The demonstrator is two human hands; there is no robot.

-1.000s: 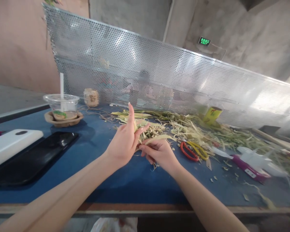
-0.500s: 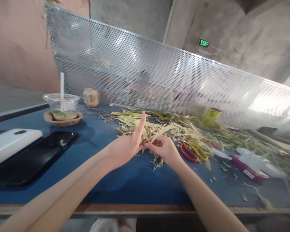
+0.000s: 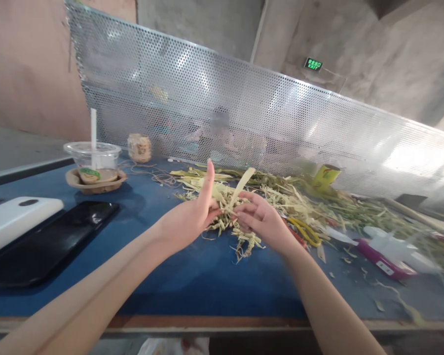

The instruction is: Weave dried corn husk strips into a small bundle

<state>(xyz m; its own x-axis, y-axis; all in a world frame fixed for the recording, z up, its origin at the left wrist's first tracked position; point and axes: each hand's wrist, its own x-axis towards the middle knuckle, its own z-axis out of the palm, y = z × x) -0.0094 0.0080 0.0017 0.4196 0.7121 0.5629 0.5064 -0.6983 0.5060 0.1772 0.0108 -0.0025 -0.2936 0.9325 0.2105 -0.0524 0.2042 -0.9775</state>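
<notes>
Both of my hands meet over a blue table point(image 3: 177, 276), working a small plaited bundle of pale straw strips point(image 3: 231, 217). My left hand point(image 3: 185, 222) pinches the bundle from the left, with its forefinger stretched straight up. My right hand point(image 3: 262, 219) grips the strips from the right, fingers curled round them. One loose strip point(image 3: 243, 180) sticks up between the hands. A frayed tail of the bundle point(image 3: 246, 241) hangs down to the table.
A heap of straw and green leaf scraps point(image 3: 299, 197) runs along the perforated metal screen point(image 3: 244, 103). Red and yellow scissors point(image 3: 307, 234) and a purple-and-white tool point(image 3: 385, 249) lie to the right. A plastic cup with straw point(image 3: 92, 160), black phone point(image 3: 52, 241) and white case point(image 3: 15, 219) are left.
Both hands have lifted the bundle slightly and shifted right. The right hand has turned over the strips, and a loose strip now points upward between the hands.
</notes>
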